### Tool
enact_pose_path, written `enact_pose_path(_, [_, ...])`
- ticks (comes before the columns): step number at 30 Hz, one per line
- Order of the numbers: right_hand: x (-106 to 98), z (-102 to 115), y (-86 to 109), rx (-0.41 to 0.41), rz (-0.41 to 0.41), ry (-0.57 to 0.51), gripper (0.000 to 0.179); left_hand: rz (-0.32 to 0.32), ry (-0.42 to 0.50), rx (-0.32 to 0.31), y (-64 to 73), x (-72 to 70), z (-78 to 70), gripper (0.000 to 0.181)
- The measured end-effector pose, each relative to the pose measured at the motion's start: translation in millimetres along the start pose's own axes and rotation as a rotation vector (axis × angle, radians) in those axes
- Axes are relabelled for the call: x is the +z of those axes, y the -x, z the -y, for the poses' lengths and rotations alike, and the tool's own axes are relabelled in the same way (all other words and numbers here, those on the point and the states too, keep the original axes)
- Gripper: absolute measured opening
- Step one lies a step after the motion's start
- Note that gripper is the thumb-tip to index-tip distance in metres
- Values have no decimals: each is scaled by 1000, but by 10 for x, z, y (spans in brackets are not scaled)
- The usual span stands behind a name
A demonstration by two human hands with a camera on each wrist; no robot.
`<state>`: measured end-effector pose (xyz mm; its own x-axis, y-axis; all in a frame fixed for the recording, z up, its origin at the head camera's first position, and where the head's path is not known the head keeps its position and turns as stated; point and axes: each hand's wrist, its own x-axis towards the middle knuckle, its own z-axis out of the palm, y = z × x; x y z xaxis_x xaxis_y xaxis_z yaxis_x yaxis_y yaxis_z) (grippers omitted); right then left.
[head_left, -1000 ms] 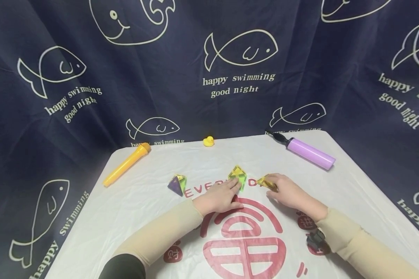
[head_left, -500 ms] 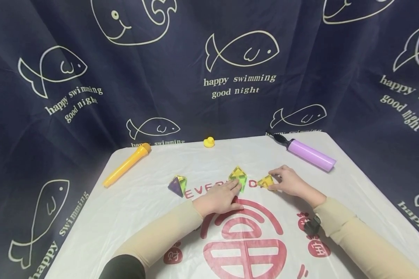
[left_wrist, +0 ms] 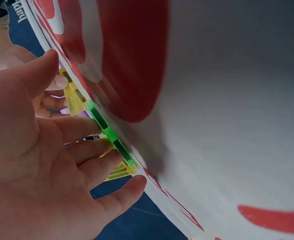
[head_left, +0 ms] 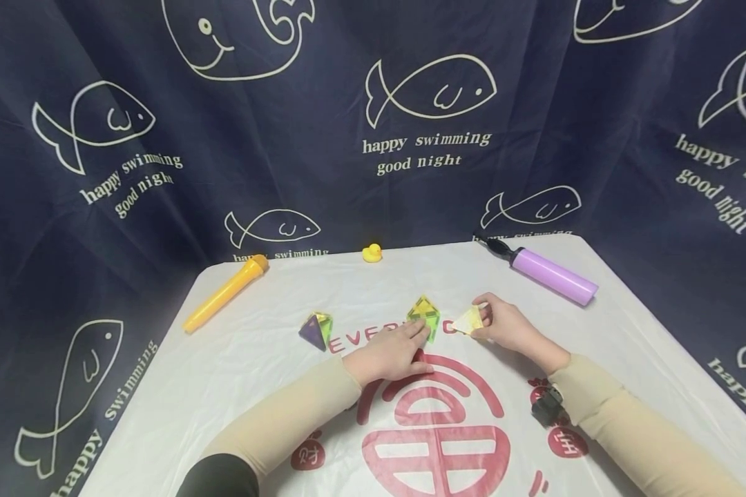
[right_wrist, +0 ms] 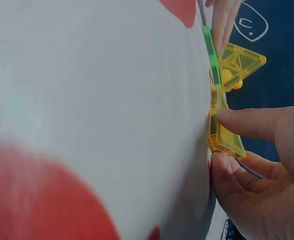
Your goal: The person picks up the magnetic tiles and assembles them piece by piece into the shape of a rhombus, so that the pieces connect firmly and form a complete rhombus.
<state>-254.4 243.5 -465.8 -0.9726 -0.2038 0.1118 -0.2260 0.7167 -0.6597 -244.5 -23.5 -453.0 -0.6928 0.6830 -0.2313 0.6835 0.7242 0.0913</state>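
Observation:
My left hand (head_left: 390, 352) rests its fingers on a green translucent triangle tile (head_left: 433, 323). In the left wrist view the fingers lie slightly bent along the green tile (left_wrist: 105, 129). A yellow triangle tile (head_left: 424, 304) stands tilted up at the green one's far side. To the right, my right hand (head_left: 508, 324) pinches another yellow triangle tile (head_left: 469, 322) between thumb and fingers. The right wrist view has this held tile (right_wrist: 228, 139) leaning up from the tabletop, close to the green tile. Glare whitens it in the head view.
A small purple, yellow and green pyramid of tiles (head_left: 316, 330) sits to the left. Behind stand an orange toy microphone (head_left: 226, 293), a yellow rubber duck (head_left: 371, 253) and a purple hand pump (head_left: 553, 274). A dark blue curtain (head_left: 323, 159) hangs beyond the white-covered table (head_left: 255, 386).
My right hand has changed its hold on the yellow triangle tile, turned it and brought it slightly left toward the green one. My left hand has stayed in place.

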Motion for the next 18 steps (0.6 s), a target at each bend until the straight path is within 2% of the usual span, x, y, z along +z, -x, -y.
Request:
enact_pose_path(7, [118, 49, -38, 18, -54, -7, 63, 1, -2, 1, 2, 12, -3, 81])
enact_pose_path(12, [179, 65, -56, 2, -92, -1, 54, 8, 5, -3, 9, 16, -9, 81])
enact_pose_path(18, [221, 117, -73, -3, -74, -42, 47, -2, 3, 3, 17, -1, -10, 80])
